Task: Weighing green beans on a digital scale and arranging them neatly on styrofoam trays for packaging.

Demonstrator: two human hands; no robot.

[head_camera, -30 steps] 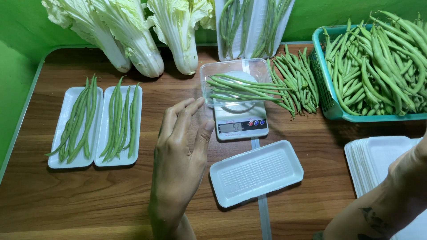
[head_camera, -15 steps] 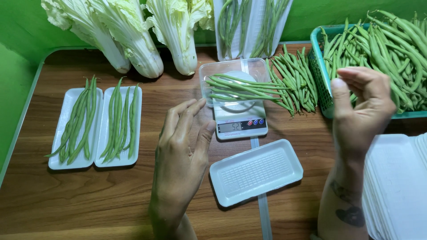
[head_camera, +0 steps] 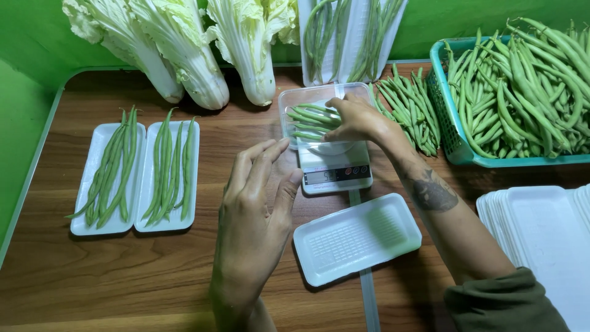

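Right hand (head_camera: 356,120) at upper centre is clenched on the bunch of green beans (head_camera: 310,121) lying in the clear tray on the scale (head_camera: 335,169); the beans run left-right and stick out to the left of that hand. Left hand (head_camera: 255,209) hovers released, fingers flat, holding nothing, just left of the scale and farther from the beans. Wooden counter (head_camera: 123,270): empty white tray (head_camera: 356,237) just below the scale, two filled trays (head_camera: 138,175) at left, bean basket (head_camera: 455,132) at upper right.

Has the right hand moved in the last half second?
Yes. The right hand went left from beside the green basket onto the beans on the scale.
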